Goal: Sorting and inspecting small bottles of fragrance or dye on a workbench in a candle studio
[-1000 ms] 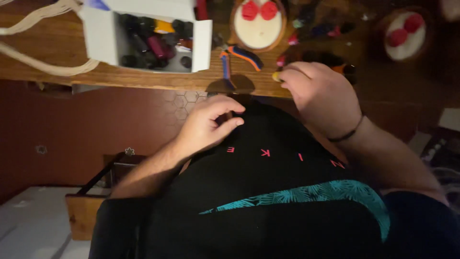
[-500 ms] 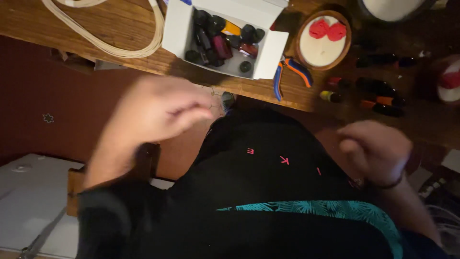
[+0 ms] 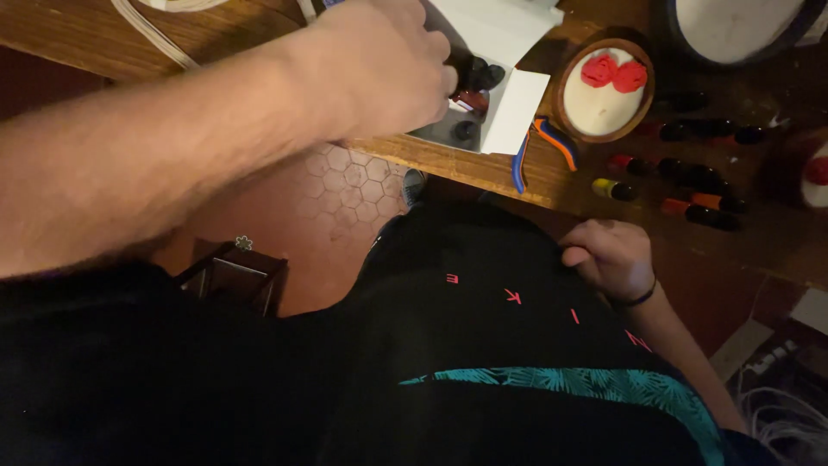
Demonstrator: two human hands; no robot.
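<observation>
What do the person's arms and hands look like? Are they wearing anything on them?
Both are bare, with no gloves. The left hand sits at the end of a bare forearm, and a black sleeve covers only the upper arm. The right hand has a thin dark band around its wrist. No rings or watch show.

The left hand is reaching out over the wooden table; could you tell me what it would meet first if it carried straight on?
Most likely the small dark bottles in the white box: the left hand is already over that box, fingers at the bottles. Depth is hard to judge.
</observation>
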